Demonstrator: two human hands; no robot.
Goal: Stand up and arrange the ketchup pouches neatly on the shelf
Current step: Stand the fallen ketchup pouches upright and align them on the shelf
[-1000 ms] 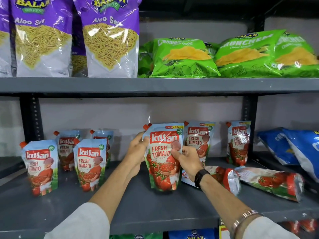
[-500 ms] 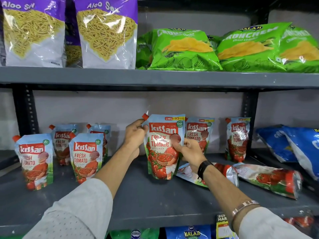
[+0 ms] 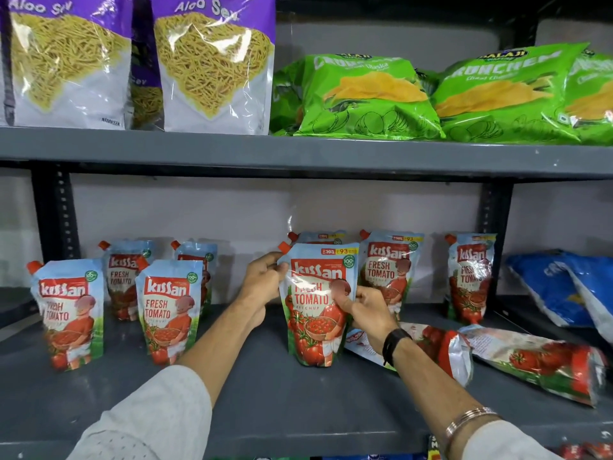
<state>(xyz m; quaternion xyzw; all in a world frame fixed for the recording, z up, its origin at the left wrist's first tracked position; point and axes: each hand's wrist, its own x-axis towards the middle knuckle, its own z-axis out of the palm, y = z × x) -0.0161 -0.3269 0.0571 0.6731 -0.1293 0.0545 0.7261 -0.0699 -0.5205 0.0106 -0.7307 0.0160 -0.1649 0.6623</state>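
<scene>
An upright ketchup pouch (image 3: 315,313) stands on the grey shelf (image 3: 265,393) at the middle. My left hand (image 3: 262,280) grips its upper left edge near the red spout. My right hand (image 3: 368,313) pinches its right side. Behind it another pouch (image 3: 318,237) peeks out. Several pouches stand at the left, among them one at the far left (image 3: 68,313) and one beside it (image 3: 169,310). Two more stand at the right (image 3: 388,267) (image 3: 469,277). Two pouches lie flat at the right front (image 3: 441,350) (image 3: 537,363).
Blue snack bags (image 3: 564,287) lean at the far right of the same shelf. The upper shelf (image 3: 298,151) carries purple Aloo Sev bags (image 3: 212,64) and green chip bags (image 3: 361,97). Dark uprights (image 3: 54,214) (image 3: 494,210) frame the bay.
The held pouch has been shifted slightly and set upright on the shelf, both hands still on it. The camera has moved closer and a little lower.
</scene>
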